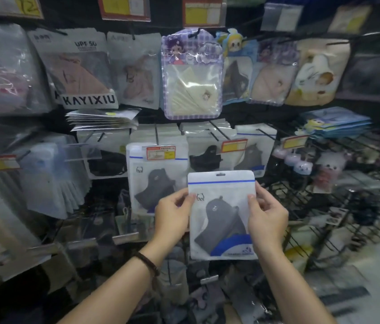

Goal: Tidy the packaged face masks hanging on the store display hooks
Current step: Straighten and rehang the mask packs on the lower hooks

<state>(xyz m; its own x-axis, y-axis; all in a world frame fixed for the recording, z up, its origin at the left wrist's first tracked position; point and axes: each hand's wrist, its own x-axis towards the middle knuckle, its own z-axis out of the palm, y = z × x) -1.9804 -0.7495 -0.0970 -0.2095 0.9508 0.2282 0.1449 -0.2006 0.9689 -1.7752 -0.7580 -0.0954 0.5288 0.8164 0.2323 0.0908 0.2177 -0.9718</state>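
We hold one white mask packet [221, 213] upright in front of the display, off any hook, low and just right of centre. Our left hand [172, 216] pinches its left edge, thumb on the front. Our right hand [266, 218] pinches the right edge the same way, so both hands grip the packet.

The step, as we judge it, is to hang it back. The slot [220, 174] at its top edge is free. We should lift toward 11 o'clock, where a matching blue-striped packet [154, 183] hangs on a hook [156, 136] behind a red-and-yellow price tag [161, 152]. There we line the slot up with the hook's end and slide the packet on level, face outward. The film looks slick and floppy, so a grip nearer the top corners would probably steady the slot.

The display is a dark wall crowded with hanging packets. A purple checked packet [192, 76] hangs at 12 o'clock and a KAYIXIU packet [84, 73] at 10 o'clock. At 3 o'clock a black wire rack [324, 206] carries small plush items.
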